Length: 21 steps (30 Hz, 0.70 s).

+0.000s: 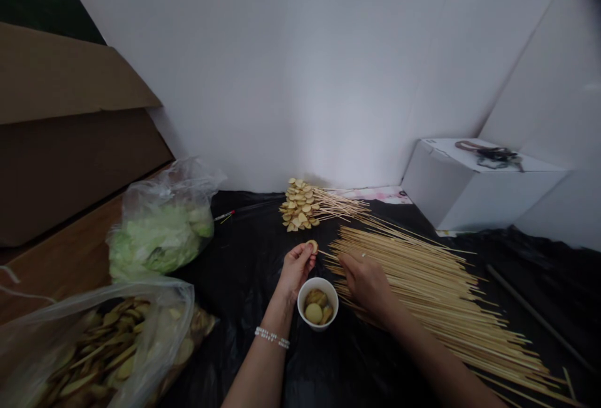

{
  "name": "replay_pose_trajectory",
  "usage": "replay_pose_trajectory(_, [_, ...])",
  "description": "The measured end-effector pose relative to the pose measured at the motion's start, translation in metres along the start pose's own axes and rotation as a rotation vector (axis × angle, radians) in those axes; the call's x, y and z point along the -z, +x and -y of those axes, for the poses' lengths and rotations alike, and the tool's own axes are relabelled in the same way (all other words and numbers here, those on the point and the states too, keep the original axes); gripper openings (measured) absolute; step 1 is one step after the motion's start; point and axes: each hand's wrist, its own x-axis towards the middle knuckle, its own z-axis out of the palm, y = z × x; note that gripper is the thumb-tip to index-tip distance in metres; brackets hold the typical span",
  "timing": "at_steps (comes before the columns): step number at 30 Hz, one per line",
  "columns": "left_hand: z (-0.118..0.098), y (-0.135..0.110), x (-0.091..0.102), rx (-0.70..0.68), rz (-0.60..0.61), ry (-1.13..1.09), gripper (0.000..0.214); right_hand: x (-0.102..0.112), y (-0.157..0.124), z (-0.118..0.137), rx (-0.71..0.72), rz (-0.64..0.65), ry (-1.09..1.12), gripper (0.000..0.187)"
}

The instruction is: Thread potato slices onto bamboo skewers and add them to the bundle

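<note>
Between the fingertips of my left hand (297, 265) is a round potato slice (312, 246), pinched at its edge. A thin wooden skewer (325, 253) runs from that slice to my right hand (364, 278), whose fingers are closed around it. Just below the hands stands a white paper cup (301, 305) with several potato slices (313, 313) inside. Loose skewers (422, 289) lie spread in a wide layer beside and under my right hand. Beyond the hands, finished-looking skewers with potato slices (299, 204) are stacked, their sticks pointing right.
At the left, an open plastic bag (183, 314) holds many slices, and another bag (159, 226) holds pale green leaves. A cardboard box (70, 82) stands behind them. A white box (469, 189) with keys on top is at the right. Black plastic sheeting (244, 270) covers the surface.
</note>
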Motion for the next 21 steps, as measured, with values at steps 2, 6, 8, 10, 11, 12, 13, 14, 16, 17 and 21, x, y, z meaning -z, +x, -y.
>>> replay_pose_trajectory(2, [0.0005, 0.0002, -0.0004, -0.008, -0.009, 0.009, 0.033, -0.0006, -0.0006, 0.0009, 0.004, -0.003, -0.017, 0.022])
replay_pose_trajectory(6, [0.0003, 0.0, -0.0016, -0.031, -0.028, 0.029, 0.035, -0.0028, -0.001, 0.0032, -0.03, 0.045, -0.055, 0.022])
replay_pose_trajectory(8, [0.0001, -0.0003, -0.0021, -0.032, -0.034, 0.042, 0.035, -0.0041, -0.0007, 0.0036, -0.056, 0.082, -0.063, 0.021])
replay_pose_trajectory(10, [0.0004, -0.0005, -0.0023, -0.028, -0.033, 0.062, 0.036, -0.0049, -0.0006, 0.0029, -0.061, 0.09, -0.064, 0.02])
replay_pose_trajectory(11, [0.0008, -0.0004, -0.0023, -0.028, -0.031, 0.074, 0.036, -0.0051, -0.0006, 0.0024, -0.056, 0.081, -0.065, 0.02])
replay_pose_trajectory(12, [0.0012, -0.0002, -0.0023, -0.029, -0.028, 0.086, 0.036, -0.0051, -0.0008, 0.0019, -0.048, 0.066, -0.068, 0.02])
replay_pose_trajectory(13, [0.0018, 0.0, -0.0022, -0.032, -0.028, 0.099, 0.037, -0.005, -0.001, 0.0014, -0.04, 0.05, -0.073, 0.02])
replay_pose_trajectory(14, [0.0024, 0.0003, -0.002, -0.036, -0.03, 0.112, 0.037, -0.0048, -0.0014, 0.0012, -0.033, 0.036, -0.08, 0.02])
replay_pose_trajectory(16, [0.0034, 0.0009, -0.0018, -0.046, -0.037, 0.131, 0.037, -0.0045, -0.002, 0.0014, -0.027, 0.021, -0.095, 0.02])
replay_pose_trajectory(17, [0.0038, 0.0012, -0.0016, -0.049, -0.039, 0.137, 0.038, -0.0046, -0.0023, 0.0017, -0.027, 0.018, -0.098, 0.021])
replay_pose_trajectory(21, [0.0045, 0.002, -0.0006, -0.051, -0.03, 0.141, 0.038, -0.0062, -0.0021, 0.0038, -0.047, 0.052, -0.07, 0.021])
